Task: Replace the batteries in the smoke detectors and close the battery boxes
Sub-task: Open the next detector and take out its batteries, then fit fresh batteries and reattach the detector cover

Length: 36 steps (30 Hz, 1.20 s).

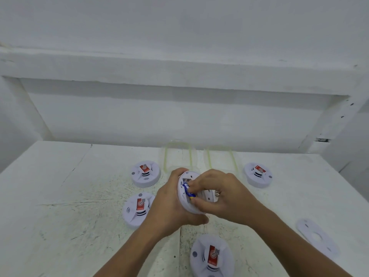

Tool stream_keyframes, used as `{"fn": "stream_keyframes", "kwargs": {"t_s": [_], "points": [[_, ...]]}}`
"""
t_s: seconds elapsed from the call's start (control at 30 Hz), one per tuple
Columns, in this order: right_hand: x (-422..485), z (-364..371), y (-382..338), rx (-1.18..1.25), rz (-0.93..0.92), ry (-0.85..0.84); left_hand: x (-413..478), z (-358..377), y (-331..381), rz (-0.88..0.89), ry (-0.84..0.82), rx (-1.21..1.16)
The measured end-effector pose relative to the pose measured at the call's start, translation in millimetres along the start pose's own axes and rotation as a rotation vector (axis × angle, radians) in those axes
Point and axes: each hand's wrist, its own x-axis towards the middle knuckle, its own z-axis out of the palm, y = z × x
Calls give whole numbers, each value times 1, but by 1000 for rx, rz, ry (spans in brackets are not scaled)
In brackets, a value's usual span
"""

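My left hand (171, 198) grips a white round smoke detector (184, 198), held tilted above the table with its open back turned towards me. My right hand (219, 194) pinches a blue and yellow battery (188, 191) that sits in the detector's battery box. Several other white detectors with red stickers lie face up on the table: one at the back left (145, 173), one at the left (137, 209), one at the back right (257, 174) and one at the near edge (212, 256).
A flat white cover plate (316, 236) lies on the white table (60, 206) at the right. Two clear plastic containers (199, 158) stand at the back by the wall. A white ledge runs above the table.
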Motion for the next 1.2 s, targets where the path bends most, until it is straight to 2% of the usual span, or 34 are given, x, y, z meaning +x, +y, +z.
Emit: {"fn": "stream_keyframes", "kwargs": {"t_s": [0.2,0.3,0.4,0.43,0.5,0.6,0.8,0.9,1.2], "points": [[-2,9,-9,15,206,78,0,-2,-5,44,2,-25],[2,7,-6,177,295,118,2,-3,-10,44,14,-51],[5,2,15,351,514,228,3,-6,-18,46,80,-88],[4,2,26,328,586,268,4,-7,-22,41,102,-105],[2,1,49,125,696,293,4,-9,-30,21,132,-132],[-2,6,75,-285,818,201,5,-14,-38,-4,182,-160],[1,27,76,-700,806,-37,9,-23,-51,-30,197,-292],[5,34,78,-716,820,-62,9,-28,-57,-45,194,-372],[3,34,84,-638,884,-48,5,-40,-64,-37,200,-398]]}}
